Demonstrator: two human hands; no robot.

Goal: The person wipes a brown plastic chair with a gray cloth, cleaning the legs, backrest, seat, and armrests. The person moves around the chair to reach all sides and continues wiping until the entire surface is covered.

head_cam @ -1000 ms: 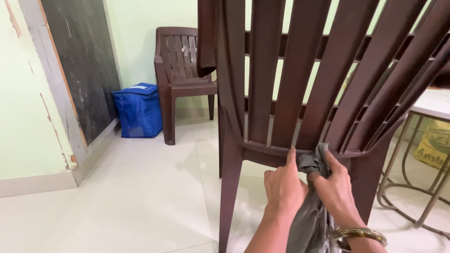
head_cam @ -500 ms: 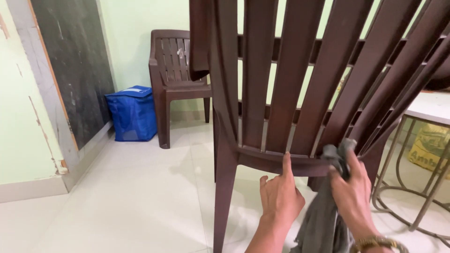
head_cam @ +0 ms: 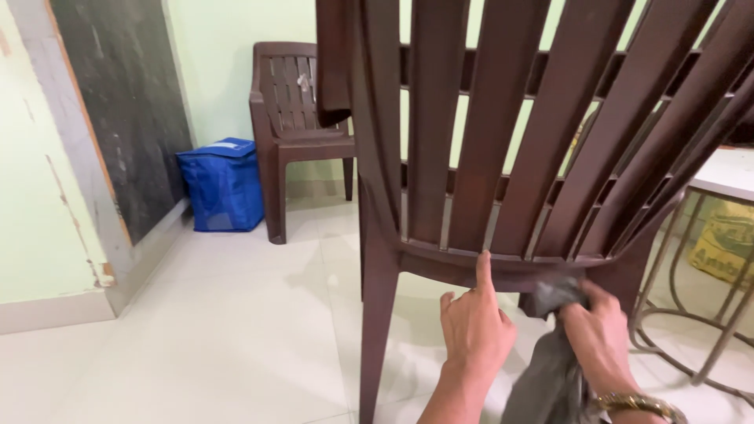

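Nearest to us, our right hand [head_cam: 601, 336] is closed around a bunched grey cloth [head_cam: 554, 345], pressing its top against the underside of the rear seat edge of the brown plastic chair [head_cam: 503, 157]; the rest of the cloth hangs down toward the bottom of the view. Just beside it, our left hand [head_cam: 473, 330] holds nothing, its fingers loosely curled and the index finger stretched up to touch that same edge. The chair's slatted back rises in front of us. To the left the white tiled floor [head_cam: 220, 330] lies open. To the right stands a surface [head_cam: 726, 177] on thin metal legs. Farther off, a second brown chair [head_cam: 294, 126] and a blue bag [head_cam: 222, 186] sit against the green wall [head_cam: 220, 63].
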